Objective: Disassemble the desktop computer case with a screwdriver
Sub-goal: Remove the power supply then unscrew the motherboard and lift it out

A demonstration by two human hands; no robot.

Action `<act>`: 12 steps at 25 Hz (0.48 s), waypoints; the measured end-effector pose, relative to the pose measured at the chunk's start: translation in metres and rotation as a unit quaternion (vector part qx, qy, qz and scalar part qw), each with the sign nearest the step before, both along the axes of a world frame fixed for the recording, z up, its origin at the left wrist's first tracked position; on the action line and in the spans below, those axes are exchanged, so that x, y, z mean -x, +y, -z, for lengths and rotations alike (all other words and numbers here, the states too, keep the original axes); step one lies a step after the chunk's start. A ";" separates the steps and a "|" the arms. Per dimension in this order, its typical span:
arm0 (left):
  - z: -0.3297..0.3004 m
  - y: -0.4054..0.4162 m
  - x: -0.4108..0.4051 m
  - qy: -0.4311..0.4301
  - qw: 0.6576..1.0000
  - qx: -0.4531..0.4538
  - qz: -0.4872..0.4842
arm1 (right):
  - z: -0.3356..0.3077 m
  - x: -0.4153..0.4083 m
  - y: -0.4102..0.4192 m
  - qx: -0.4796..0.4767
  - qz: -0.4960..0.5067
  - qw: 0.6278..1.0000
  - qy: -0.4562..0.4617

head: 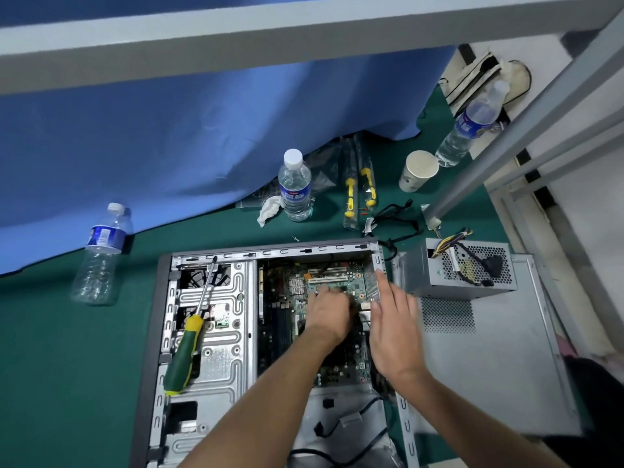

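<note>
Lying open on the green tabletop [50, 383], the computer case [158, 332] holds the motherboard [287, 319] beneath both hands. The left hand [329, 315] curls onto the board; whether it grips anything is unclear. The right hand [393, 327] hovers flat, fingers straight. The screwdriver [187, 346] rests unused on the drive cage, left of both hands, shaft pointing away.

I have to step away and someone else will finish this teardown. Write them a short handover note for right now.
Left hand: down on the motherboard inside the case, fingers curled; what it grips is hidden.
Right hand: open, fingers straight, at the case's right wall.
Screwdriver: lying loose on the drive cage, in no hand.
Done: side panel off, lying right of the case; power supply out, resting on it.
Left: motherboard and drive cage are in the case.
</note>
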State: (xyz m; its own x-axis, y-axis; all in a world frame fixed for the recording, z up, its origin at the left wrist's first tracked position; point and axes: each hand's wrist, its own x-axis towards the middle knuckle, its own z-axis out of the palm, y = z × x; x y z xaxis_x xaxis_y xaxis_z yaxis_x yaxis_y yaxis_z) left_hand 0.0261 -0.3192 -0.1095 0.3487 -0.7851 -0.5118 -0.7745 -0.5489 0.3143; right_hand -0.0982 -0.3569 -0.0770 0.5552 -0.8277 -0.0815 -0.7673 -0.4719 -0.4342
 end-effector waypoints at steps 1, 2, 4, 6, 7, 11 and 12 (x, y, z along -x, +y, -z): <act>-0.001 -0.002 0.001 0.014 0.999 0.046 -0.023 | 0.001 0.000 -0.001 0.000 0.000 1.000 0.001; -0.003 -0.005 0.003 0.047 0.994 0.092 -0.042 | 0.001 0.001 0.000 0.000 0.003 1.000 0.004; -0.008 -0.010 0.007 0.157 0.979 0.092 -0.088 | -0.001 0.001 0.000 -0.003 0.006 1.000 0.005; -0.009 -0.013 0.006 0.208 0.973 0.038 -0.094 | -0.003 0.000 0.000 -0.010 0.006 1.000 0.002; -0.007 -0.010 0.004 0.193 0.978 0.028 -0.076 | -0.002 -0.001 0.000 -0.011 0.004 1.000 0.000; -0.009 0.025 0.003 0.150 0.989 -0.002 -0.014 | -0.003 0.000 0.000 -0.015 0.006 1.000 0.001; -0.008 0.035 0.002 0.135 0.991 -0.017 -0.002 | -0.004 0.000 0.001 -0.016 0.005 1.000 0.001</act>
